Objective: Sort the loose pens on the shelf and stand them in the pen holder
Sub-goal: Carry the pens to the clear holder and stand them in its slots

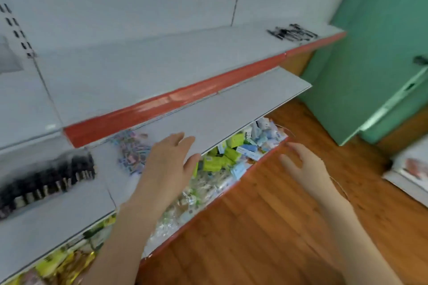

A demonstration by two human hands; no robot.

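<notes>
While the left hand [171, 162] reaches over the front edge of the middle shelf [243, 102], just at 7 o'clock from the centre, its fingers are straight, spread wide and hold nothing; its thumb sits at the board's edge, though blur hides whether the palm touches. The right hand [303, 164] hangs at 4 o'clock over the wooden floor [266, 227], its fingers loosely curled, apart and empty, the tips near the right end of the bottom shelf [264, 158] and its red lip. At 1 o'clock the pens [293, 32] lie in a loose black heap near the right end of the top shelf [139, 69], just behind its red front edge and well apart from both hands. A pile of small coloured clips [130, 157] lies on the middle shelf at 9 o'clock from the left hand, just beside it. At 8 o'clock lies a row of black items [46, 178], too blurred to name. Green and blue boxes [231, 155] fill the bottom shelf between the two hands. A green cabinet [370, 65] stands at 3 o'clock.
</notes>
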